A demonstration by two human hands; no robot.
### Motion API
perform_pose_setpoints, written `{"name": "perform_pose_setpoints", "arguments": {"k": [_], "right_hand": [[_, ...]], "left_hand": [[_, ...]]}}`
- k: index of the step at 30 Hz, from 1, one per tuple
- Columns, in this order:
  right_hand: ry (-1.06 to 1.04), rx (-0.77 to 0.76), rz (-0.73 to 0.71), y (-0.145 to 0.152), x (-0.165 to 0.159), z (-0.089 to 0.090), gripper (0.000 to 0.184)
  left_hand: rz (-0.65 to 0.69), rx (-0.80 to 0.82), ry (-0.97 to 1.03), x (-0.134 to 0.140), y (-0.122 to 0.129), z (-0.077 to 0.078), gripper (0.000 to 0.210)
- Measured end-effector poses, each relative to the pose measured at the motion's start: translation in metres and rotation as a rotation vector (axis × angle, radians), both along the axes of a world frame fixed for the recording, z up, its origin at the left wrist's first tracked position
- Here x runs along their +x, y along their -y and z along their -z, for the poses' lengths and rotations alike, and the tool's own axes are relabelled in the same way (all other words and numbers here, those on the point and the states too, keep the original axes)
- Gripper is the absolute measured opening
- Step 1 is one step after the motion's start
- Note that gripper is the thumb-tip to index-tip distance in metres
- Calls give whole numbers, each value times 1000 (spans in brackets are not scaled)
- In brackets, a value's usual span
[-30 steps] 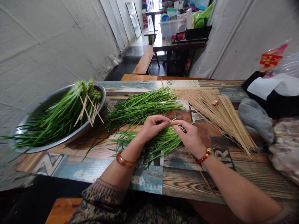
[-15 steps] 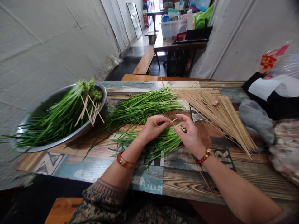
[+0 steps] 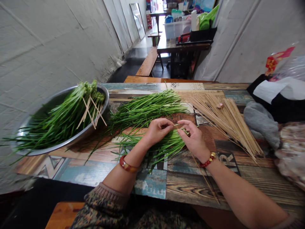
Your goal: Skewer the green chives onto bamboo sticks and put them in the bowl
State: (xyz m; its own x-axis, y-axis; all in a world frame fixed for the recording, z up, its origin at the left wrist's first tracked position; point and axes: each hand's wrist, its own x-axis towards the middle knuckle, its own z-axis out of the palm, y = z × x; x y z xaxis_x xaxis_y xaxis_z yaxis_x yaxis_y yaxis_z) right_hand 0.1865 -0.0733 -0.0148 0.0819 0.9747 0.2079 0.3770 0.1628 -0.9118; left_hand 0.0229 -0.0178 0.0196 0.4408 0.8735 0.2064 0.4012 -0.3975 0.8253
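Note:
My left hand (image 3: 160,129) is closed in a pinch on the pale end of a single chive stalk (image 3: 175,125). Facing it, my right hand (image 3: 192,137) curls round bamboo skewers (image 3: 206,178) that slant out below the palm toward the table's front edge. White ends of a small bunch of chives (image 3: 170,143) lie against its thumb and fingers, the green leaves spreading left beneath both hands. Whether the skewer tips pass through these chives is hidden by the fingers. A larger pile of loose chives (image 3: 150,106) lies just behind my hands.
At left stands a metal basin (image 3: 64,141) holding chives with skewers (image 3: 90,109) stuck through them. Many loose bamboo skewers (image 3: 226,122) fan out at right, a small pinkish piece (image 3: 220,106) on top. Beyond are a grey bundle (image 3: 260,122) and a bulging clear bag (image 3: 290,152).
The fingertips of my right hand have come down and in toward the chive stalk held by my left hand. The stalk sits slightly lower; all else is unchanged.

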Motion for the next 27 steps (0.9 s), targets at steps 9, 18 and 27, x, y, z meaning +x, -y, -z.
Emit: {"name": "perform_pose_setpoints", "arguments": {"k": [9,18,27], "right_hand": [[-3,6,2,-1,0,-1,30],[11,11,2,-2,0,0,33],[16,7,8,-1,0,0,31]], "left_hand": [[1,41,16,0,1,-2,11],[34,122,-1,0,0,-1,12],[87,238,-66,-3,-3,9,16]]}}
